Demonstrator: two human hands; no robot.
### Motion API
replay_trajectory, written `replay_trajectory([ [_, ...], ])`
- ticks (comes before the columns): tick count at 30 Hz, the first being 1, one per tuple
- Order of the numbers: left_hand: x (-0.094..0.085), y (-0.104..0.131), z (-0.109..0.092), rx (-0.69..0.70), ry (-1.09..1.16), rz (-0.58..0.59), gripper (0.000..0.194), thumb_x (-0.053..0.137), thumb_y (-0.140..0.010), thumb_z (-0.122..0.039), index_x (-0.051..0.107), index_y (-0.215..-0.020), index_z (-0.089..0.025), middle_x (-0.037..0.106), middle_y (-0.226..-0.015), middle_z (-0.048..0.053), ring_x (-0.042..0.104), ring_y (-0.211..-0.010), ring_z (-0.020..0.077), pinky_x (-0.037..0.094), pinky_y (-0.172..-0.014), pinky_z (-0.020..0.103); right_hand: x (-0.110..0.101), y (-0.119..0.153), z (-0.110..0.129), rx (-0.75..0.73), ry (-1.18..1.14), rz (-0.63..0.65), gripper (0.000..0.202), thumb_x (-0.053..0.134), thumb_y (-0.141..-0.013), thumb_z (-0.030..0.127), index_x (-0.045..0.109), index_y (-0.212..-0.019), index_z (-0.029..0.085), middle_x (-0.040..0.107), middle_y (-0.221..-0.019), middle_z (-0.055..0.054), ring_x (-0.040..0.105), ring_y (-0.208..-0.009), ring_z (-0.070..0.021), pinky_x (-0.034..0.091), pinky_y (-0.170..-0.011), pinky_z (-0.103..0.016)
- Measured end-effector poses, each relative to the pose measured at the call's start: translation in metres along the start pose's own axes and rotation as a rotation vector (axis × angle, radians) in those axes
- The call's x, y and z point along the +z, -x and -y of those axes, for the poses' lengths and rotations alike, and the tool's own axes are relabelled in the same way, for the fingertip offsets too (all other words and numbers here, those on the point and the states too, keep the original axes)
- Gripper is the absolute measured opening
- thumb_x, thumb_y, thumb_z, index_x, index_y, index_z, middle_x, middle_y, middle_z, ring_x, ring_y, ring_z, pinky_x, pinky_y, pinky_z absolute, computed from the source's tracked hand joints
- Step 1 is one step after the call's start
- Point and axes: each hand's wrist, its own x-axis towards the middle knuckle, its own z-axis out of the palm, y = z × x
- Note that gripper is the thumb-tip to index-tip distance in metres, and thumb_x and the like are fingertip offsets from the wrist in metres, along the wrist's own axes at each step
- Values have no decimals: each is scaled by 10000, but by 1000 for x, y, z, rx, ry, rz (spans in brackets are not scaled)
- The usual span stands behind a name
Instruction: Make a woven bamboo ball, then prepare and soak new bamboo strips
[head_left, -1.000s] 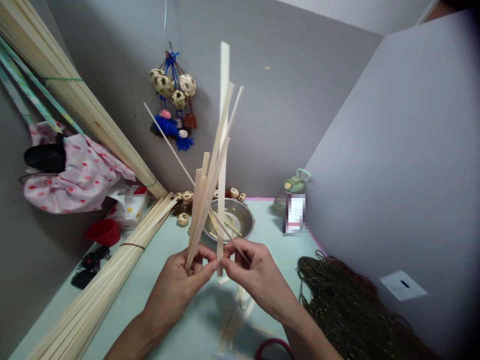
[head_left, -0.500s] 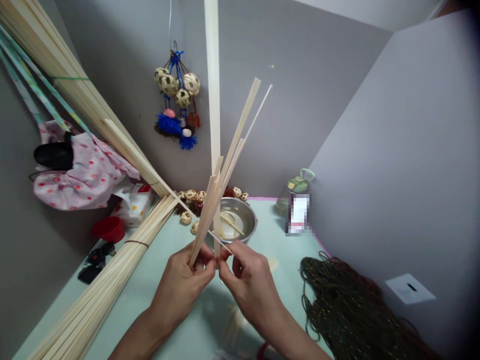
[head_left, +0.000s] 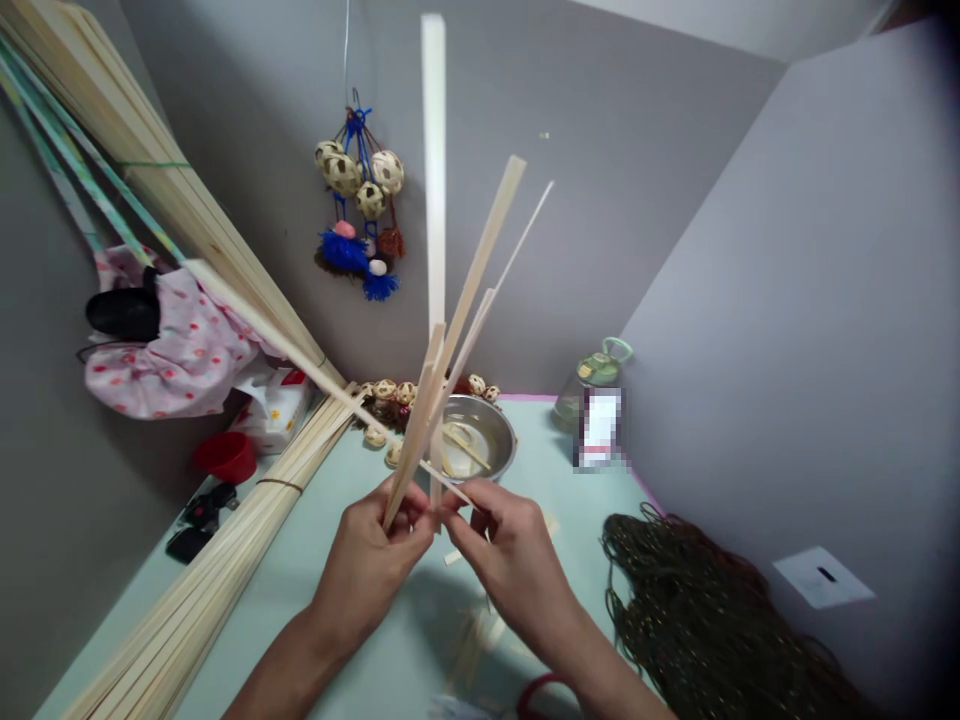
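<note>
My left hand (head_left: 360, 555) is closed round a small bunch of pale bamboo strips (head_left: 480, 250), which fan upward and to the right from its fingers. The fingertips of my right hand (head_left: 510, 550) pinch the strips at their lower crossing, right against my left fingertips. One long strip (head_left: 435, 170) rises nearly upright from between the two hands. Another strip (head_left: 285, 350) slants up to the left from my right fingers. Where the strips cross, the fingers partly hide them. Behind the hands stands a metal bowl (head_left: 510, 450) with strip pieces inside.
Tied bundles of strips (head_left: 202, 590) lie at left, near a red cup (head_left: 225, 457) and tissue pack (head_left: 279, 410). Small woven balls (head_left: 385, 390) line the back. A bottle (head_left: 574, 400) and dark cord (head_left: 705, 610) are at right; red-handled scissors (head_left: 536, 690) lie in front.
The upright strip sits lower, its top end now in view. The slanting strip's far end has swung a little left and down. Both hands keep their pinch at nearly the same place.
</note>
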Motion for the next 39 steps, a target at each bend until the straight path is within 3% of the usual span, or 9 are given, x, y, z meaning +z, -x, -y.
replay_trajectory([
  [7, -7, 0, 2, -49, 81, 251, 210, 639, -763, -367, 516, -759, -196, 356, -559, -90, 296, -521, 98, 264, -502, 223, -12, -8, 0, 235, -378, 207, 116, 638, -775, 205, 572, -686, 173, 368, -570, 76, 282, -546, -84, 230, -496, -219],
  [11, -14, -2, 11, -16, 220, 438, 282, 663, -794, -416, 496, -737, -196, 375, -608, -69, 293, -563, 104, 232, -520, 237, -12, -11, -5, 310, -653, 333, 137, 707, -685, 218, 582, -674, 162, 439, -570, 69, 328, -543, -75, 255, -525, -219],
  [16, -21, -2, 10, 0, 280, 536, 355, 637, -826, -509, 488, -766, -193, 377, -634, -67, 248, -557, 98, 196, -507, 239, -10, -13, -7, 393, -886, 423, 128, 697, -623, 239, 606, -644, 152, 466, -513, 72, 250, -447, -48, 165, -453, -219],
  [21, -22, -1, 3, -40, 211, 474, 309, 612, -866, -491, 520, -867, -196, 310, -617, -91, 216, -547, 98, 184, -504, 229, -9, -11, -6, 329, -749, 305, 80, 686, -688, 184, 612, -688, 154, 524, -587, 54, 372, -529, -68, 276, -520, -204],
  [27, -19, -4, 8, -33, 118, 283, 260, 608, -853, -450, 538, -824, -201, 304, -581, -93, 237, -527, 104, 202, -498, 236, -9, -8, -3, 286, -593, 285, 107, 656, -783, 208, 570, -731, 172, 407, -582, 81, 286, -532, -77, 227, -501, -223],
  [32, -18, -3, 4, -20, 66, 360, 222, 599, -852, -392, 523, -762, -204, 343, -612, -71, 293, -560, 116, 246, -524, 238, -12, -11, -1, 246, -545, 204, 125, 626, -821, 246, 565, -740, 175, 415, -619, 64, 329, -582, -92, 265, -534, -225],
  [39, -20, -2, 0, -20, 4, 301, 229, 588, -824, -395, 513, -725, -203, 337, -602, -74, 294, -562, 117, 269, -523, 228, -14, -7, 0, 221, -418, 254, 120, 612, -820, 232, 564, -724, 177, 345, -574, 78, 274, -550, -87, 222, -489, -219],
])
